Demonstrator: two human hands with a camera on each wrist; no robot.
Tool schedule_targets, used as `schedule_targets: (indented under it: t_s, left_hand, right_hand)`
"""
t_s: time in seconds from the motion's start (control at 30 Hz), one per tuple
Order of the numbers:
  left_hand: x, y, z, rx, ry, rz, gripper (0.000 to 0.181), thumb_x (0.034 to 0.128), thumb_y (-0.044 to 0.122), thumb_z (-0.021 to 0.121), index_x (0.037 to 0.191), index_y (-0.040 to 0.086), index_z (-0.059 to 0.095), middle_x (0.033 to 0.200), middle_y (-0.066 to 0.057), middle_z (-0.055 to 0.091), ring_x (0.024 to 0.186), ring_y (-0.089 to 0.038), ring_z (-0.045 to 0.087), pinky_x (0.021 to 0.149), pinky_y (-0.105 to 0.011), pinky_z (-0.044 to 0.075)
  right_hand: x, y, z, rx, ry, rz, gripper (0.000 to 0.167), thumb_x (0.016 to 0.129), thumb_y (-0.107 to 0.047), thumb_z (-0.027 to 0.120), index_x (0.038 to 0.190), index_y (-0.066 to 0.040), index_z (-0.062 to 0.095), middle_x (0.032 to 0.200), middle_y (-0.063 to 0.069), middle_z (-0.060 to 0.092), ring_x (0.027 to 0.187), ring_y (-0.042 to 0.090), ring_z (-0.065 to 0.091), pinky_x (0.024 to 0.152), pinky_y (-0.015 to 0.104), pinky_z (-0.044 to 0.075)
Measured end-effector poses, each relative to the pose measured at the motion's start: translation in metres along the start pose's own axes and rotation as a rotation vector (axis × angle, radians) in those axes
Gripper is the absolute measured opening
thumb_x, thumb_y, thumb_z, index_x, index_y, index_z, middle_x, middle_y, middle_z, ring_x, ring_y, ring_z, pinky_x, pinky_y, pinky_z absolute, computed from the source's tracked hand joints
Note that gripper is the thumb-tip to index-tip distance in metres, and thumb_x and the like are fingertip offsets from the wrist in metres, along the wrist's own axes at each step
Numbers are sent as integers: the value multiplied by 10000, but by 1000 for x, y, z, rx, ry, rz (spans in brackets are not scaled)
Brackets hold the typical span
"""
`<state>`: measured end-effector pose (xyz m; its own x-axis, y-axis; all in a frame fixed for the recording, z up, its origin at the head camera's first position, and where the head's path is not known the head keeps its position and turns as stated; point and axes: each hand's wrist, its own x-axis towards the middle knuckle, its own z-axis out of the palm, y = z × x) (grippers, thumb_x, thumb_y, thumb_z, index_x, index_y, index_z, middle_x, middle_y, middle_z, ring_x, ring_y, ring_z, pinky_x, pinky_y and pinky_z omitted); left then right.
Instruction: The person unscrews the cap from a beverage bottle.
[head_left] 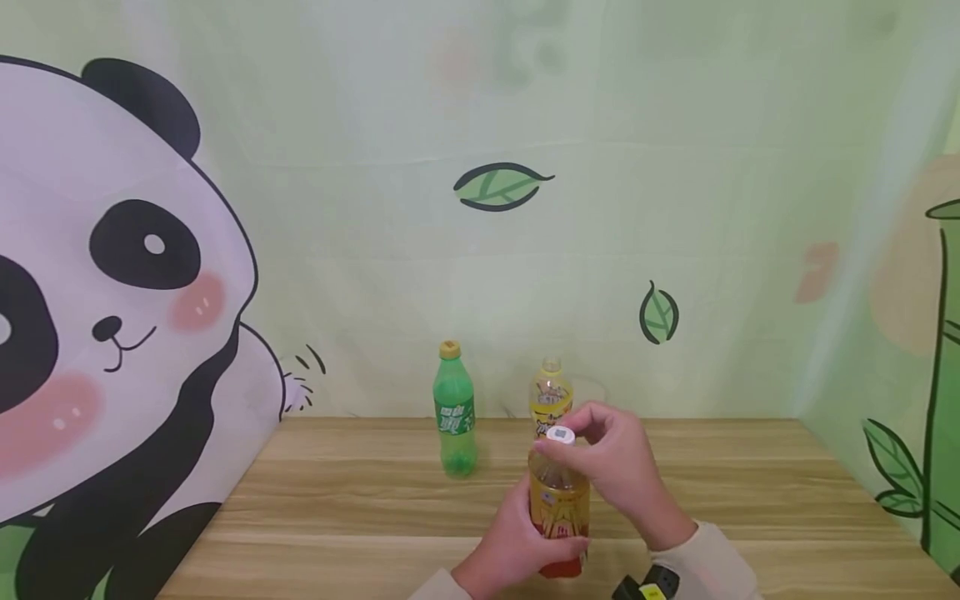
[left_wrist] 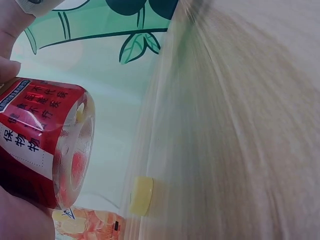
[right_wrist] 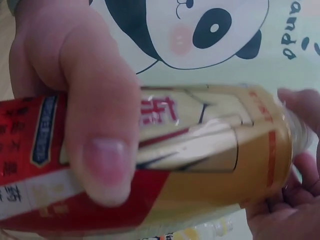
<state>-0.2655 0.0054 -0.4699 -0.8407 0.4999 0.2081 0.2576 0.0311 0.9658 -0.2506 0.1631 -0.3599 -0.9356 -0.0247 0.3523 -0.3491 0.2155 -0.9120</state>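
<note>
My left hand (head_left: 513, 537) grips the lower body of a drink bottle (head_left: 561, 500) with a red and gold label. The bottle is upright, and its clear, ridged base shows in the left wrist view. At its top, my right hand (head_left: 622, 462) pinches the white cap (head_left: 560, 434) between thumb and fingers. In the right wrist view the left thumb (right_wrist: 102, 155) lies across the label, while the right fingers (right_wrist: 280, 215) are around the neck end. The cap is hidden there.
A green soda bottle (head_left: 454, 408) with a yellow cap stands left on the wooden table (head_left: 337, 500). Behind the held bottle is a clear bottle (head_left: 551, 392) with a yellow label and no cap visible. A small yellow piece (left_wrist: 142, 196) appears near the table's edge in the left wrist view.
</note>
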Motion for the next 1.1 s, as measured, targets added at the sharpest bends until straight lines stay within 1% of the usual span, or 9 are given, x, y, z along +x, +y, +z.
schedule_targets:
  t_s: [0.13,0.27,0.4,0.5,0.6,0.73,0.9,1.0,1.1]
  left_hand:
    - [-2,-1,-1,-3,-16,18,646,815,207,846,1351,291,496,1192,52,669,1041,-130,675,919,-272,551]
    - [-3,1,-2,-20,-55,22,633,819,217,849,1341,294,500,1182,47,672,1040,-141,681,923,-271,554]
    - [-3,2,-2,-32,-73,10,613,831,243,846,1336,294,502,1185,42,669,1052,-154,677,927,-271,553]
    - [-3,3,-3,-28,-60,-13,600,836,256,844,1330,293,505,1186,46,666,1058,-156,668,927,-272,549]
    - [-2,2,-3,-20,-39,-38,605,836,271,848,1332,291,502,1190,51,661,1069,-157,660,932,-278,544]
    - [0,1,-5,-4,-13,-48,618,831,291,855,1338,294,502,1198,60,660,1079,-154,656,941,-288,540]
    - [0,1,-5,13,6,-37,633,822,299,862,1341,301,498,1205,67,658,1081,-149,654,945,-288,538]
    - [1,1,-5,15,12,-38,640,822,300,862,1347,302,495,1212,69,655,1085,-143,651,949,-287,535]
    - [1,0,-5,18,18,-29,641,821,288,862,1349,283,499,1208,53,660,1073,-140,656,941,-284,539]
  right_hand:
    - [4,4,-4,40,-79,-17,299,767,-166,901,889,-4,682,940,67,731,903,177,709,812,286,590]
    - [8,9,-10,74,-185,-25,262,814,-120,852,964,22,689,999,92,737,891,175,708,807,304,600]
    - [11,12,-14,76,-251,-47,225,864,-123,807,1021,3,707,1060,199,733,905,188,709,830,328,600]
    - [11,14,-15,70,-276,-63,208,897,-147,782,1053,-26,717,1094,244,721,927,201,708,849,348,597]
    - [11,15,-16,56,-291,-73,192,933,-176,749,1090,-67,727,1125,189,732,983,207,700,883,370,585]
    - [10,13,-16,29,-325,-89,206,978,-220,697,1150,-112,730,1187,58,748,1087,211,687,944,377,556]
    - [11,11,-18,2,-383,-111,218,1020,-246,635,1207,-172,720,1240,15,735,1160,286,667,976,365,546]
    - [10,11,-18,2,-383,-115,228,1020,-239,633,1221,-164,713,1250,33,727,1161,294,668,971,354,550]
    - [9,12,-16,-4,-324,-106,260,982,-216,688,1219,-111,700,1204,63,726,1098,255,674,961,343,549]
